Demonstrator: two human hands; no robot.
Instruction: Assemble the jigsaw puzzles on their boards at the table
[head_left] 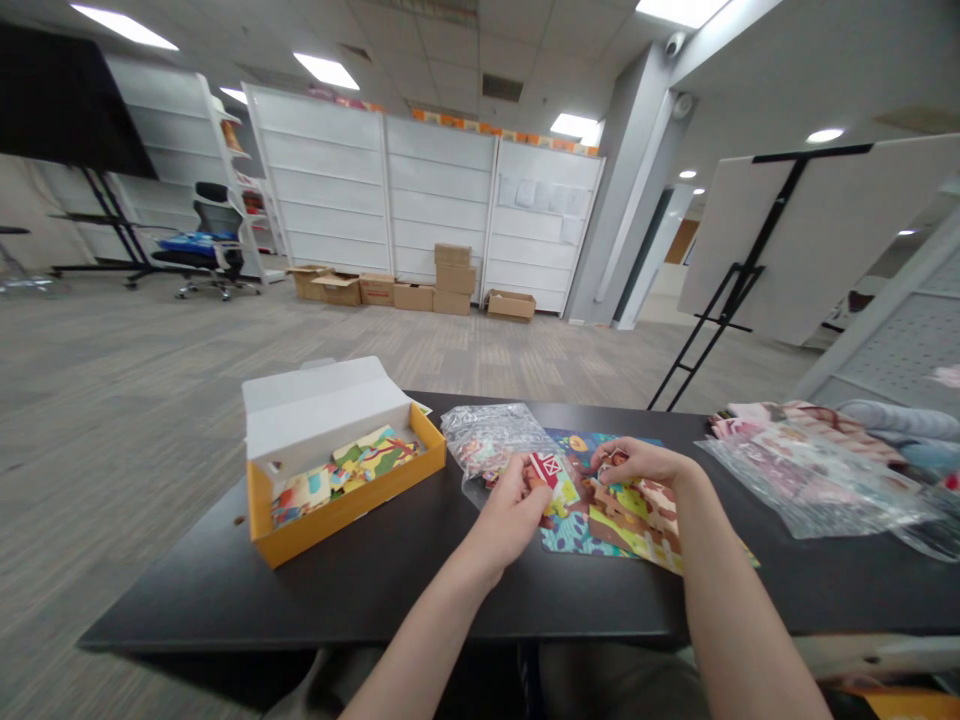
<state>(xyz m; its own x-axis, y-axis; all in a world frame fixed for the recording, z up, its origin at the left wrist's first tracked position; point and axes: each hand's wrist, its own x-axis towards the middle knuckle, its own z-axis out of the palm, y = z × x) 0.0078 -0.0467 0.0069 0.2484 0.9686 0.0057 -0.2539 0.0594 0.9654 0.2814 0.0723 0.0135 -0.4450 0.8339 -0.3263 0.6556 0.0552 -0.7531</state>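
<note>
My left hand (517, 505) is closed on a puzzle piece (553, 478) printed with a red barn and green ground. To its right, the fingers of my right hand (634, 462) are pinched on a small brown and white puzzle piece (613, 461), partly hidden by them. Below that hand, joined puzzle pieces (646, 518) in brown, green and white lie on a blue patterned sheet (574, 535). My right wrist and forearm cover part of this picture.
At the left stands an open yellow box (352, 508) with puzzle pieces inside. A clear plastic bag of pieces (491, 435) lies behind my left hand. Plastic-wrapped pink goods (825, 470) rest at the right of the black table (420, 590).
</note>
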